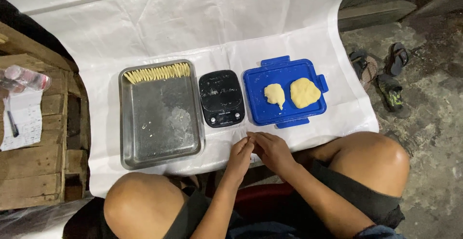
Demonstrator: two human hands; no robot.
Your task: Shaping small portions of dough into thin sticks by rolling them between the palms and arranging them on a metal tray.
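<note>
Hands, left and right, press together, contents hidden. Tray holds one row of sticks; two dough lumps remain on lid.

A black digital scale, squarish with rounded corners, stood on the white sheet near its front edge; its display strip was dark. At the sheet's left edge, on wooden planks, lay a clear plastic bottle with a red-and-white label.

Dull metal tray, glossy plastic lid
</note>
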